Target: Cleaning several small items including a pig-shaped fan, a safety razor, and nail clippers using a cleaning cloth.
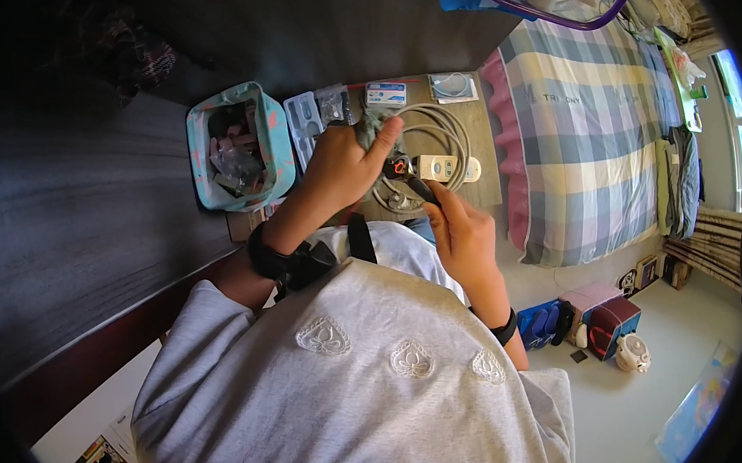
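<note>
My left hand grips a crumpled grey-green cloth, its thumb lying along the near side. In my right hand is the black handle of a small tool. The tool's dark head, marked with an orange ring, points toward the cloth; whether they touch I cannot tell. Below both hands, a grey power cable lies coiled on a wood-look tabletop. A white power strip rests within the coil, partly behind the tool, and a plug lies near the table's front edge.
On the left stands a teal storage bin holding plastic bags and small items. A pale plastic tray, a bag of small parts, a blue-and-white box and a packeted cable line the back. To the right is a plaid-covered bed.
</note>
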The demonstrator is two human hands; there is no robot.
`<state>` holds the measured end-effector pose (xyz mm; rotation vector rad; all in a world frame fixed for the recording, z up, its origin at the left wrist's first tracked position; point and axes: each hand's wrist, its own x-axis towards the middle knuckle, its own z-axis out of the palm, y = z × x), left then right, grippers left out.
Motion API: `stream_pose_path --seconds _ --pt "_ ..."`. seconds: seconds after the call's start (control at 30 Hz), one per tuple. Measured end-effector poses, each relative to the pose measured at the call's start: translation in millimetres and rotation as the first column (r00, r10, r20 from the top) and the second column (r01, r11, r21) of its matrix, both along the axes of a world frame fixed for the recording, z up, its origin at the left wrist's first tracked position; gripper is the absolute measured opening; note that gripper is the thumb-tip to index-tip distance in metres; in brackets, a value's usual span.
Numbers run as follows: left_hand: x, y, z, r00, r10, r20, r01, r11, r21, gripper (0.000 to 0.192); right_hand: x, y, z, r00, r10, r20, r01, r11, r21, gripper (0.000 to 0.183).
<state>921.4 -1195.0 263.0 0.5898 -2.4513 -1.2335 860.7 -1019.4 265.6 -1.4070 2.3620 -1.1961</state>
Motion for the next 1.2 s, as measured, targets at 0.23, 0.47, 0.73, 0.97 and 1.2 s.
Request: stream_pose_path --seconds 0.23,0.47,0.73,0.97,1.2 --pt "23.8 -42.8 -0.3 0.99 0.122 0.072 -0.136 0.965 0.224 0.051 -28.0 15.3 0.2 0.968 -0.197 -0.155 0.188 0.98 -0.071 0.027" --pt "17.2 -13.6 12.8 0.969 0.109 -0.221 0.193 0.223 0.955 0.066 -15.9 5.1 0.6 0.944 0.037 -0.327 -0.087 0.986 -0.142 0.04" --pt "12.4 -6.8 18.1 0.952 0.057 -0.3 0.302 -0.04 0.953 0.073 -14.9 5.9 4.2 0.948 0.003 -0.318 -0.053 0.987 -0.15 0.036" --pt "22.9 -7.8 20.3 0.944 0.132 -0.303 0.318 -0.114 0.941 0.08 -17.2 5.6 0.8 0.921 -0.093 -0.379 0.051 0.992 -0.118 0.034" --pt "20.8 -1.8 11.4 0.952 -0.134 -0.275 0.297 0.189 0.936 0.043 -14.5 4.2 -6.3 0.892 -0.063 -0.448 0.05 0.998 -0.041 0.033"
